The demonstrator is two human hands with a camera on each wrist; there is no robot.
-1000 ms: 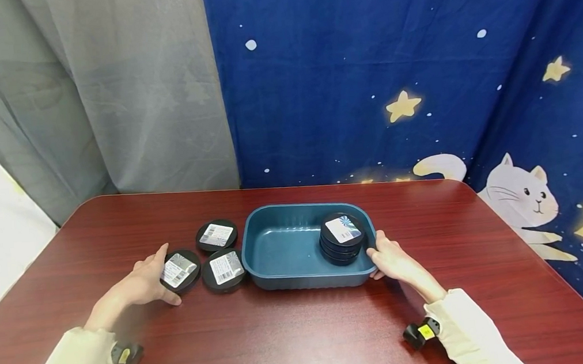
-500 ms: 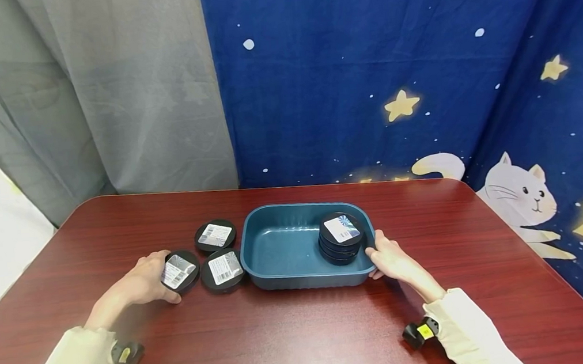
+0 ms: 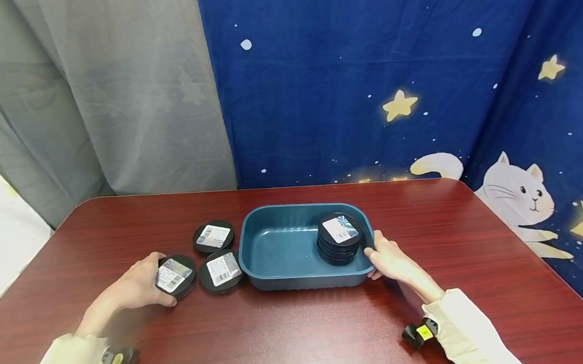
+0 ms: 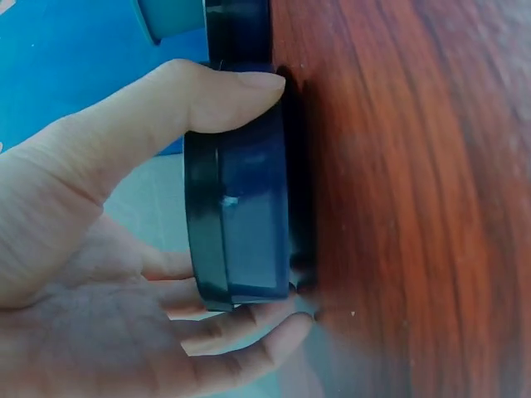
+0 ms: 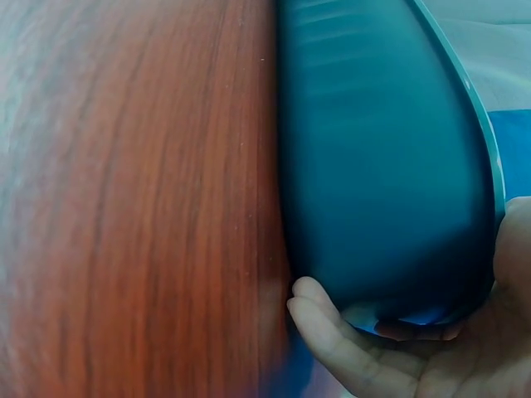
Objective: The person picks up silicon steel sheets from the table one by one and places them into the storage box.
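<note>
The left hand [image 3: 135, 287] is clamped on a round black tin [image 3: 173, 274], thumb on its near side and fingers round the far side, label up. The tin sits left of the middle of the table surface [image 3: 305, 337], well in from the left edge; whether its base touches cannot be told. To hold it well, thumb and fingers should press the side wall from opposite sides – leaving the lid free – and keep it level, clear of the near tin [image 3: 220, 271] and far tin [image 3: 213, 237] just beside it. The left forearm reaches in from the surface's near-left corner; the right hand [image 3: 393, 261] comes from the near-right, holding the teal bin [image 3: 308, 281] by its near-right corner – probably steadying it. A tin stack [image 3: 340, 238] stands at the bin's right end.
</note>
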